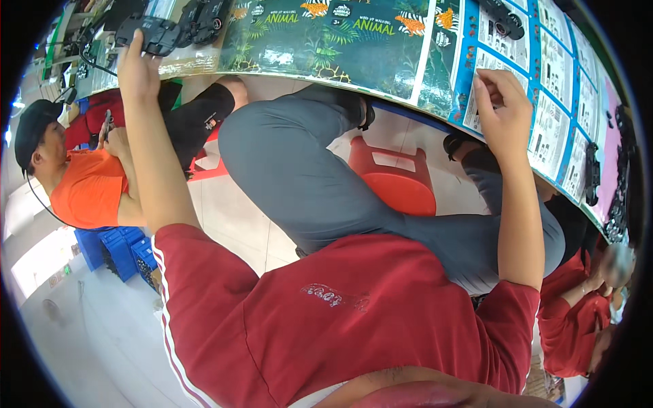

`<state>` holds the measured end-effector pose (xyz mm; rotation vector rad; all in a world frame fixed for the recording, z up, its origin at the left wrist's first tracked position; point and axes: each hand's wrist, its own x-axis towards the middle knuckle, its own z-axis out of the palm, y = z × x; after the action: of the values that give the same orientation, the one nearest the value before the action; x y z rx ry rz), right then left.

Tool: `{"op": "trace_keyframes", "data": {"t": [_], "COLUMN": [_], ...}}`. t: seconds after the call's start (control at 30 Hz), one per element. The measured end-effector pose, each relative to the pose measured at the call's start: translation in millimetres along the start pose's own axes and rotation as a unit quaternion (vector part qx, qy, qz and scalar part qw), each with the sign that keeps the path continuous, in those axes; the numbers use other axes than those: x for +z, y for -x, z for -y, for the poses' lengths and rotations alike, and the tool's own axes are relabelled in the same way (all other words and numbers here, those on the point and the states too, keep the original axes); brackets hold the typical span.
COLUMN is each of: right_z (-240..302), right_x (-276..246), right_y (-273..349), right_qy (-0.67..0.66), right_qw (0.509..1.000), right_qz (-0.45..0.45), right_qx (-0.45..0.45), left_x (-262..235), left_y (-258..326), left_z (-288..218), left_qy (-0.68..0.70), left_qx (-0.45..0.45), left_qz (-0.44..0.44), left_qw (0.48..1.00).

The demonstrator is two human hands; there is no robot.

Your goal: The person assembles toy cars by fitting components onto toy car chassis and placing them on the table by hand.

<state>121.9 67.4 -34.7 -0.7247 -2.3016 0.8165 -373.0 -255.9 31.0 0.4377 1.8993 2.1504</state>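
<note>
At the far left edge of the table, my left hand (140,78) grips a black plastic toy-car chassis (160,35), with the thumb laid over its near side. Right beside that piece sits another black wheeled part (204,22). My right hand (505,112) rests at the table's near edge on the right, over blue-bordered printed sheets (549,122). Its fingers are loosely bent and apart, and nothing shows in them. Beyond this hand lies a black part with a wheel (505,19).
Green printed card sheets (320,47) cover the table's middle. Further black parts (592,173) lie at the right end. A red stool (394,177) stands beneath the table. A person in orange (88,187) sits at left, near blue crates (119,251); another in red (571,319) sits at right.
</note>
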Motion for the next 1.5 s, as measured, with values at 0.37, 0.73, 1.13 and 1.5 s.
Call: {"op": "trace_keyframes", "data": {"t": [0.37, 0.73, 1.13, 1.5], "right_z": [2, 4, 1, -14], "right_x": [16, 13, 9, 2], "right_y": [-3, -3, -2, -5], "right_qy": [-0.005, 0.091, 0.081, 0.064], "right_qw": [0.997, 0.992, 0.994, 0.998], "right_qz": [0.043, 0.053, 0.057, 0.019], "right_qx": [-0.067, -0.069, -0.05, -0.008], "left_x": [-123, -56, 187, 247], "left_y": [-108, -77, 71, 125], "left_z": [23, 53, 21, 103], "left_qy": [-0.158, -0.529, -0.33, -0.373], "left_qx": [-0.051, 0.088, 0.445, 0.359], "left_qz": [-0.149, -0.191, 0.22, 0.417], "left_qw": [0.975, 0.822, 0.803, 0.747]}}
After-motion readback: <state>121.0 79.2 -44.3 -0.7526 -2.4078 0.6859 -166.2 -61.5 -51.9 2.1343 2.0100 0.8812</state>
